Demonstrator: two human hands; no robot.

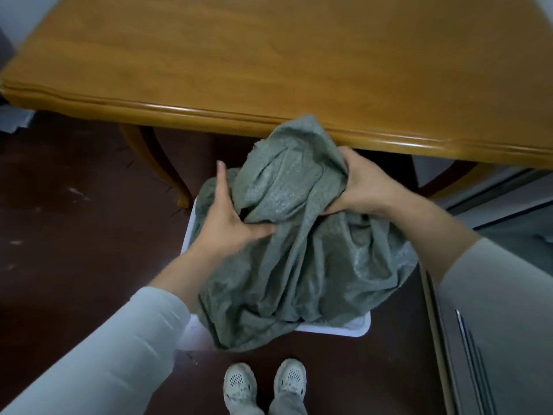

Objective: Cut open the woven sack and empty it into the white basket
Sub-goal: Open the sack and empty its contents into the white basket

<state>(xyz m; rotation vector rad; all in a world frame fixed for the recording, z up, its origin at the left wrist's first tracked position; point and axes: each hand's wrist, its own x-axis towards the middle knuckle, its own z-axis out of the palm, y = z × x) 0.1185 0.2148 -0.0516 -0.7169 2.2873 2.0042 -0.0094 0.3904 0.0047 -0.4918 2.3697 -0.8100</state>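
Note:
A grey-green woven sack (299,259), crumpled and bulging, lies over the white basket (338,327) on the floor and covers most of it. Only the basket's near rim and part of its left wall show. My left hand (230,217) grips a fold on the sack's left side, index finger stretched out. My right hand (362,187) clutches the bunched upper end of the sack on the right. What the sack holds is hidden.
A wooden table (269,70) stands just beyond the basket, its front edge (209,113) right above the sack's top, with a curved leg (161,163) to the left. A metal cabinet (490,295) is at the right. My two shoes (264,384) stand on dark floor below the basket.

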